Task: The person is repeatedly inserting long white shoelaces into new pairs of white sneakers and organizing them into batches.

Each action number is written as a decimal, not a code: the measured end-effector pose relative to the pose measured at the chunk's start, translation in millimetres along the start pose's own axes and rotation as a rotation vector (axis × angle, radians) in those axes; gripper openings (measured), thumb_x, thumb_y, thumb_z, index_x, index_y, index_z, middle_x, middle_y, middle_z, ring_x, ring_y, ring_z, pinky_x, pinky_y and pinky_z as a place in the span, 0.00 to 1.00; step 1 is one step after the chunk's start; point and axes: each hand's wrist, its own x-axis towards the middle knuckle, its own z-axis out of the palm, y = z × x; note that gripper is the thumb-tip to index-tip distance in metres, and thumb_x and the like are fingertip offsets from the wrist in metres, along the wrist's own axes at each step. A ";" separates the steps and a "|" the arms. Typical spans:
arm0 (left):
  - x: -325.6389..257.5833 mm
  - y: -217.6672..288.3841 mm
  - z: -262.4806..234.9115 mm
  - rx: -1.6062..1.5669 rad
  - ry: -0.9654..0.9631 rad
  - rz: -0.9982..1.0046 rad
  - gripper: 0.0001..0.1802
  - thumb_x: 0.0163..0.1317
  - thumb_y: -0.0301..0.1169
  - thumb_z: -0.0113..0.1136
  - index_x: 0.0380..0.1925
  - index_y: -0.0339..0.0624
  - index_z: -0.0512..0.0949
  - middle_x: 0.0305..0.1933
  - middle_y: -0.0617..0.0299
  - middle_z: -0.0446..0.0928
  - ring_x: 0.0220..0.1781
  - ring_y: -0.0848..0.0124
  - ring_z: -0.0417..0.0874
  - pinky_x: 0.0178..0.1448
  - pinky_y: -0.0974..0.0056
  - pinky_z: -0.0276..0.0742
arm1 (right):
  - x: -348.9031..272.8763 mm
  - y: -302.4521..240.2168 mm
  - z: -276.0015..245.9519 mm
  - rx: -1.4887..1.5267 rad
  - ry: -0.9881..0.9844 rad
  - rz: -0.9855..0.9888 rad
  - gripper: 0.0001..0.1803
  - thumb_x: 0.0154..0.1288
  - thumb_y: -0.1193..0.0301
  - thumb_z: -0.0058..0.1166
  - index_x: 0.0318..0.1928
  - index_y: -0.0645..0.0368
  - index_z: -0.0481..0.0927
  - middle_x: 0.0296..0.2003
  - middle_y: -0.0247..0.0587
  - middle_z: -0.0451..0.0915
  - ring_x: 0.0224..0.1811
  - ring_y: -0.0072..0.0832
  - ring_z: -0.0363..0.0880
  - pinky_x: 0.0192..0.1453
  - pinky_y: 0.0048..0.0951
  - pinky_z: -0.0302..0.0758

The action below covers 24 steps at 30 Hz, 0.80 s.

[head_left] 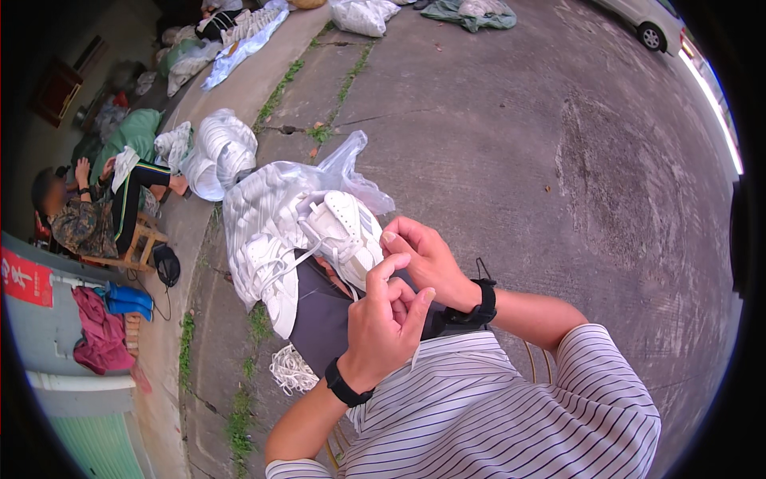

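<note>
1 white sneaker [347, 231], partly laced, near another white sneaker [281, 295], loosely laced; both beside the grey lap [317, 321]

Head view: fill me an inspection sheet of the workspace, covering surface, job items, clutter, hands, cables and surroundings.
Surface: dark grey cloth at the lap; grey concrete beyond, weeds along its cracks.
Job items: two white shoes, a lace trailing between them.
Clutter: clear plastic bag beyond the shoes; white cord bundle left of the lap.
Hands: left hand and right hand close together, fingers bent; any thin thing pinched cannot be told.
Cables: dark cord at far left.
Surroundings: seated person left; parked car upper right.
</note>
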 end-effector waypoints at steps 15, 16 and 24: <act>0.4 -11.6 -12.7 -0.092 0.006 -0.103 0.11 0.68 0.31 0.62 0.39 0.38 0.70 0.17 0.63 0.74 0.24 0.79 0.79 0.27 0.73 0.69 | -7.7 -5.4 10.3 -0.029 0.026 -0.103 0.11 0.72 0.66 0.52 0.38 0.63 0.77 0.30 0.32 0.77 0.31 0.17 0.70 0.34 0.24 0.70; -2.0 -12.7 -13.7 -0.092 0.007 -0.104 0.11 0.68 0.31 0.62 0.39 0.38 0.70 0.17 0.63 0.74 0.24 0.79 0.79 0.27 0.73 0.69 | -8.4 -11.1 11.3 -0.050 0.022 -0.084 0.11 0.72 0.66 0.52 0.38 0.63 0.76 0.30 0.32 0.77 0.31 0.17 0.70 0.34 0.25 0.70; 0.3 -6.7 -14.9 -0.064 -0.068 -0.049 0.32 0.69 0.34 0.58 0.68 0.32 0.58 0.18 0.63 0.75 0.22 0.82 0.74 0.27 0.74 0.67 | -12.3 -17.1 13.9 -0.113 0.037 -0.069 0.08 0.73 0.70 0.49 0.36 0.61 0.74 0.31 0.29 0.75 0.35 0.15 0.70 0.40 0.21 0.69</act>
